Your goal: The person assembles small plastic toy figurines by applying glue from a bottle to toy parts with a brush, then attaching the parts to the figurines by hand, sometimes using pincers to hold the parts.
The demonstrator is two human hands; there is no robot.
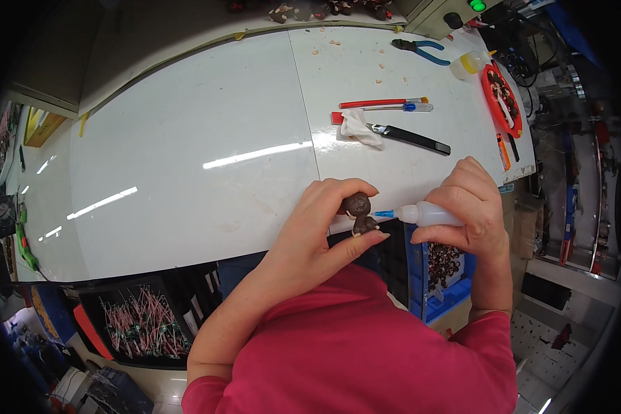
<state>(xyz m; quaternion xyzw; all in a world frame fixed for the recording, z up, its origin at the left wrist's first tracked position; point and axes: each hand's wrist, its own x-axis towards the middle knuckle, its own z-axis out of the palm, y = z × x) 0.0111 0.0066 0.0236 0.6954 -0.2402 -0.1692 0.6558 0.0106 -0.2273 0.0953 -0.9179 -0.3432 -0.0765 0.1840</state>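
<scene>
Head view shows a brown figurine (357, 204) just right of the frame's centre, over the near edge of the white desk (207, 117). The left hand (314, 228) has its grip pinching the figurine between thumb and fingers; the right hand (472, 214) has its grip wrapped round a squeeze bottle (431, 215), whose blue needle nozzle (385, 214) points left at the figurine's narrow middle.

The work on this piece looks partway along: its round upper lump and smaller lower lump sit together, and the nozzle is at or very near the seam (whether it touches, or any liquid has come out, I cannot tell). Judging by the many small brown pieces (443, 265) in the blue bin (455, 297) at lower right, plenty may be left, though their stage is unclear.

The figurine is dark and matt, its upper lump nearly a ball, with pale nubs below. The bottle is translucent, smooth plastic, tapering to its nozzle. Glossy desk panels mirror strip lights, while a crumpled white cloth (361, 129) lies soft against a slim black-handled tool (417, 140) at upper right of centre.
</scene>
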